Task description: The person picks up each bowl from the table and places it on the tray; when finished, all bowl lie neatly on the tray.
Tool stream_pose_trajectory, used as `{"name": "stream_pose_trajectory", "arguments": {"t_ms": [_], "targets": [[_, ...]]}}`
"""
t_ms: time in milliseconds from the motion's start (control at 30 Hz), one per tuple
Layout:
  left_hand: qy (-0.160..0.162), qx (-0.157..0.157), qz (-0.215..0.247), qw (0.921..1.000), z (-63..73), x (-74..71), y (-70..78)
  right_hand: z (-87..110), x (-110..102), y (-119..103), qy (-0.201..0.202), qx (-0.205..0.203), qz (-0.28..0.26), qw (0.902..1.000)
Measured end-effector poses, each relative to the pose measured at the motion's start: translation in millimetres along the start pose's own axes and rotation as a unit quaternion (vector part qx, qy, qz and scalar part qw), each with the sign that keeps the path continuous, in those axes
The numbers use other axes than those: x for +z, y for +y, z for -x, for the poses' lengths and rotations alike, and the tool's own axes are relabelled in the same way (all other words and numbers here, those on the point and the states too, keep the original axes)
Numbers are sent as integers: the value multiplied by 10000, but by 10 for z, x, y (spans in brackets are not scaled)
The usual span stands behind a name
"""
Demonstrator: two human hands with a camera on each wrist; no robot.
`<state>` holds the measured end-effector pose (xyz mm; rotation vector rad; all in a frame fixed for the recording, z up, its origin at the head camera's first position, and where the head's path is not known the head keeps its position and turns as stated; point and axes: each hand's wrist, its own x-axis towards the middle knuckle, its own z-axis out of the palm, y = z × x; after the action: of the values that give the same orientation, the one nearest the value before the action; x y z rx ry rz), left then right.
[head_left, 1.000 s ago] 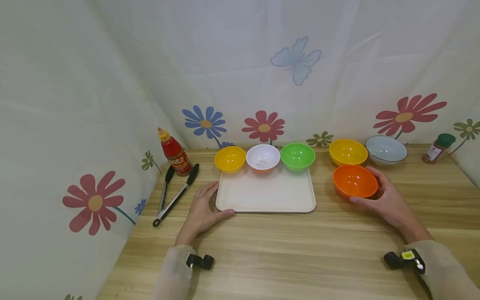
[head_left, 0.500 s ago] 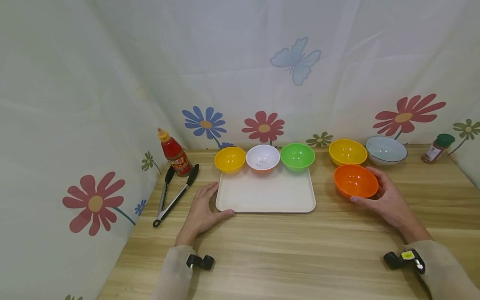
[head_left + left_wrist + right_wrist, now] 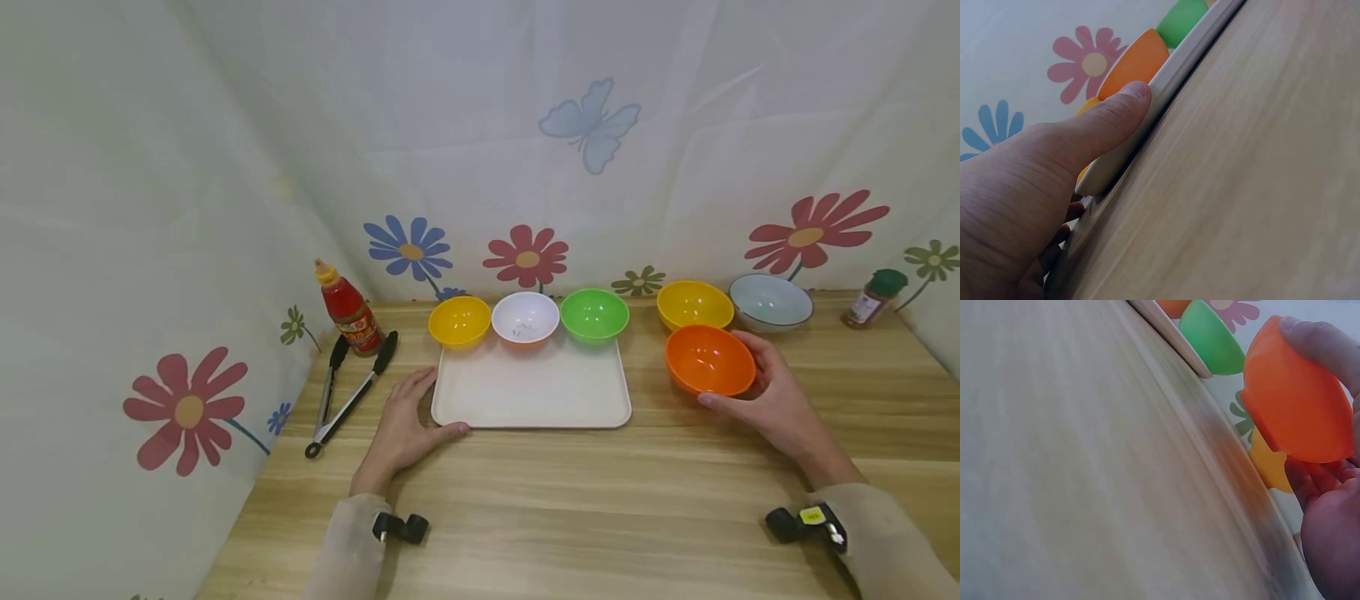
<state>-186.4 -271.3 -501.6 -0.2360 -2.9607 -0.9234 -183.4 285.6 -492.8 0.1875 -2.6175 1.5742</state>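
My right hand (image 3: pixel 780 408) grips an orange bowl (image 3: pixel 708 362), thumb at the near side of its rim and fingers round the right side. In the right wrist view the orange bowl (image 3: pixel 1297 394) has its base close over the table. My left hand (image 3: pixel 401 425) rests at the near left corner of a cream tray (image 3: pixel 532 400). Its straight thumb (image 3: pixel 1104 122) lies along the tray's front rim; the fingers reach along the left side and are partly hidden. On the tray's back part stand a yellow bowl (image 3: pixel 460 323), a white bowl with orange outside (image 3: pixel 525 319) and a green bowl (image 3: pixel 595 317).
Behind the orange bowl stand another yellow bowl (image 3: pixel 695 306) and a pale blue bowl (image 3: pixel 771 302). A green-capped spice jar (image 3: pixel 873 298) is at the far right. Tongs (image 3: pixel 348 400) lie spread left of the tray, before a red sauce bottle (image 3: pixel 350 312). A printed curtain (image 3: pixel 465 125) hangs behind.
The orange bowl in my right hand has risen slightly against the bowls behind it. The left hand keeps its place at the tray, and the head view has tilted a little.
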Motion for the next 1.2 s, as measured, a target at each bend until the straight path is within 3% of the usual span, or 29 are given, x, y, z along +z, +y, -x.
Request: {"name": "stream_pose_trajectory", "arguments": {"t_ms": [267, 567, 900, 1200], "targets": [[34, 24, 9, 10000, 3, -10, 4, 7, 14, -100, 19, -132, -125, 9998], [46, 43, -41, 10000, 10, -9, -13, -37, 135, -337, -187, 27, -338, 9992], [59, 66, -28, 10000, 10, 15, -36, -220, 450, -675, -449, -407, -725, 9955], [46, 58, -23, 10000, -2, 25, -24, -387, 793, -955, -844, -858, -1216, 9852]]}}
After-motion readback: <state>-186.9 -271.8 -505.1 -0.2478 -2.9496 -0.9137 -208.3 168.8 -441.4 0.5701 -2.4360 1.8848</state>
